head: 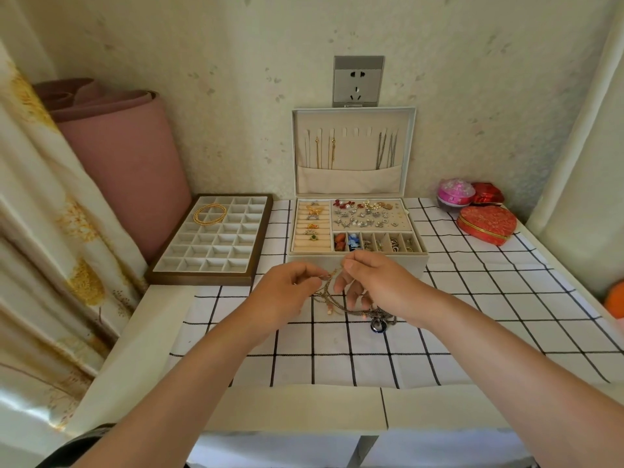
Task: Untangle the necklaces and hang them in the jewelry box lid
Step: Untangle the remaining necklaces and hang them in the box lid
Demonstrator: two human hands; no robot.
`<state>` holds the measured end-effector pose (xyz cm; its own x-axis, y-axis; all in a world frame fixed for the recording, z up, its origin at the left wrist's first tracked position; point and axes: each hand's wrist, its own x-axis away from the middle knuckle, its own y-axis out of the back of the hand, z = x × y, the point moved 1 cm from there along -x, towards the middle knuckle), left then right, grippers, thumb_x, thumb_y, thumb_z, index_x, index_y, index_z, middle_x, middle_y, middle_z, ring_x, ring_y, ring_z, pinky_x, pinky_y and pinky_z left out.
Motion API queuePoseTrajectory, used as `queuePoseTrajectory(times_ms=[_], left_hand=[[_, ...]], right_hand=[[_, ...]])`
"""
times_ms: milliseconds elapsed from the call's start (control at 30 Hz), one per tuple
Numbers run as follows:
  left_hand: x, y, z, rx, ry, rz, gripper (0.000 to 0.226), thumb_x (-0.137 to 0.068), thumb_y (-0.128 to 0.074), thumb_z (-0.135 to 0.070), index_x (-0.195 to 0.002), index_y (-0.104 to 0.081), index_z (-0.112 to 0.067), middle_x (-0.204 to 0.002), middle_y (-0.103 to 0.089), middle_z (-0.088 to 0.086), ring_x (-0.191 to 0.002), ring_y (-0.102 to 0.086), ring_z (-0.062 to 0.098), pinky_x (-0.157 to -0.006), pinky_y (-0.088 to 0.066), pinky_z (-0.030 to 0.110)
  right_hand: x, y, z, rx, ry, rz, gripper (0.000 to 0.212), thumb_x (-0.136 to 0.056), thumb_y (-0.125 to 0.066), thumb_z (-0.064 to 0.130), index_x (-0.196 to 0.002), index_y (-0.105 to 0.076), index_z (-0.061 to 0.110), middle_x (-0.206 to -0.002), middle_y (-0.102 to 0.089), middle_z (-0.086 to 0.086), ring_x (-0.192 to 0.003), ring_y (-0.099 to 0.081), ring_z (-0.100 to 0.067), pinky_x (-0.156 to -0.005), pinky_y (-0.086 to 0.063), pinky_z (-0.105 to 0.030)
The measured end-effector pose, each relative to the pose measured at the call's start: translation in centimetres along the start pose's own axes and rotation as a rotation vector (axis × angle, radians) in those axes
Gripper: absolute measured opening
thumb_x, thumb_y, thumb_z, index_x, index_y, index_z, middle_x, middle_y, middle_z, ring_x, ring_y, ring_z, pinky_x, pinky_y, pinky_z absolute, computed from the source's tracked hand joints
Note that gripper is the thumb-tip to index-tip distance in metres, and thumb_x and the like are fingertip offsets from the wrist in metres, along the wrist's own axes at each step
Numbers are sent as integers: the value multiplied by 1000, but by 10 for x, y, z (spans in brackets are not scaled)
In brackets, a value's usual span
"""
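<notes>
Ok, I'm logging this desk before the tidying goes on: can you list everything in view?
jewelry box: one, cream, open, back centre
lid: one, cream, upright
gold necklaces: two, hung at lid's left
grey necklaces: count unclear, hung at lid's right
tangled necklaces: one clump, gold and grey, before the box
tray: one, brown rim, left of box
gold coil: one, in tray
heart box: one, red, right
round box: one, pink, behind it
red box: one, beside the pink
orange object: one, right edge, cut off
rolled mat: one, pink, left
socket: one, grey, wall
checked cloth: one, white and black
curtain: one, floral, left
left hand: pinches the clump
right hand: pinches the clump
</notes>
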<state>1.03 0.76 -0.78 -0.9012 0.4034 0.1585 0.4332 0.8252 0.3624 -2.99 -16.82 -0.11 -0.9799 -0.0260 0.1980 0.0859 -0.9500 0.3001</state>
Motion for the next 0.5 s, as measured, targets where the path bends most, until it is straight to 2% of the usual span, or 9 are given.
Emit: queuePoseTrajectory(times_ms=[67,133,267,333,500], left_hand=[[1,0,-1,40,25,28,19,-98,-58,-18,-102,-73,-28,-68,-58,-13,-60,-48,5,-65,-46,25],[2,1,-3,67,35,58,20,-98,-57,-18,-105,-73,-28,-71,-57,-8,-62,-47,8,-66,-46,25],[4,2,-7,82,33,85,22,-98,-57,-19,-105,-74,-29,-70,-55,-4,-62,-46,9,-66,-46,25],[4,1,-7,113,25,108,22,-99,-56,-19,-104,-75,-29,-72,-55,-2,-62,-47,9,-66,-46,24],[3,3,-7,104,9,119,19,-97,-58,-18,-104,-75,-23,-65,-56,-8,-60,-47,7,-65,-46,23]], right_hand=[[0,2,1,4,10,-15,24,-107,-38,23,-101,-56,7,-82,-69,-3,-57,-54,-16,-48,-39,-20],[0,4,3,-25,11,-19,25,-106,-39,22,-92,-55,10,-75,-63,-5,-48,-45,-13,-46,-32,-23],[-1,3,7,-88,-53,-38,28,-103,-39,23,-76,-44,18,-60,-40,2,-42,-26,-7,-41,-19,-21],[-1,3,7,-41,-45,-53,30,-103,-41,26,-73,-43,20,-57,-34,6,-43,-25,-6,-41,-19,-20],[0,5,6,42,36,-64,32,-104,-45,33,-75,-49,20,-54,-39,12,-43,-30,-4,-42,-25,-19]])
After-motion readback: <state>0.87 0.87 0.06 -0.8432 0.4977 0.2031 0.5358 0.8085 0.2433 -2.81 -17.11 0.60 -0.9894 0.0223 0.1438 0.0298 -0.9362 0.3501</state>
